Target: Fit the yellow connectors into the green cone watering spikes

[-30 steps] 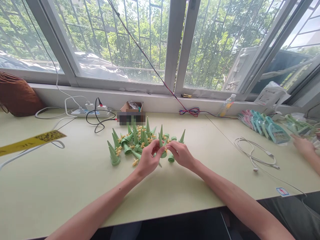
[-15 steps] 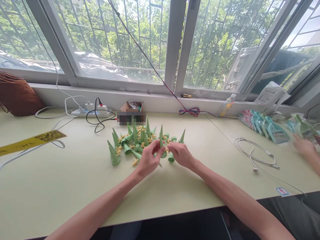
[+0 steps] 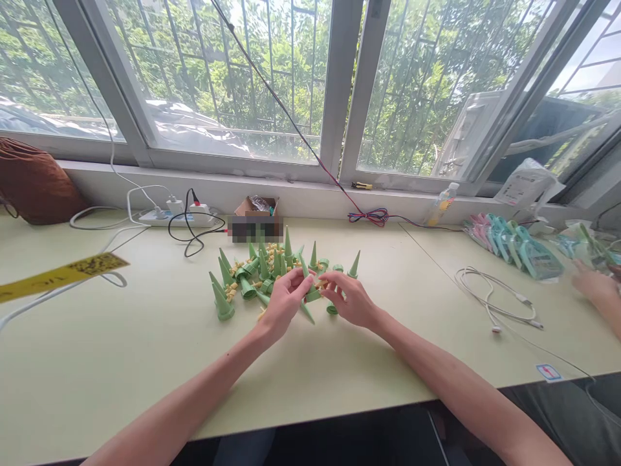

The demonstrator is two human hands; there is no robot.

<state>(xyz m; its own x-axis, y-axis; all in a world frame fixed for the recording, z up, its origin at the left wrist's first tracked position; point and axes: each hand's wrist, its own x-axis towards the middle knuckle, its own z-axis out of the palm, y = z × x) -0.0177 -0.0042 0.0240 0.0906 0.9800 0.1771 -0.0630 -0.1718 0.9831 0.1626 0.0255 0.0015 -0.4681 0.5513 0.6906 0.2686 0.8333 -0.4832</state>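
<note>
My left hand (image 3: 286, 299) is closed around a green plastic cone-shaped spike (image 3: 305, 266), which tilts to the left with its wide collar toward my right hand. My right hand (image 3: 353, 299) pinches a small yellow plastic valve (image 3: 319, 283) at the side of that spike; the fingers partly hide where the two meet. Behind and left of my hands lies a cluster of green spikes (image 3: 222, 301), green caps (image 3: 248, 290) and yellow valves (image 3: 231, 291), some spikes upright and some lying down. Another spike (image 3: 307, 313) lies on the table just below my hands.
A small cardboard box (image 3: 257, 207) and a power strip (image 3: 167, 219) with cables stand by the window. To the right are a coiled white cable (image 3: 499, 298), a bottle (image 3: 441, 204) and bagged dustpans (image 3: 533, 252). Another person's hand (image 3: 594, 285) is at the far right.
The held spike has tipped from upright to leaning left. My right hand has shifted slightly and its fingers have opened out a little around the yellow valve.
</note>
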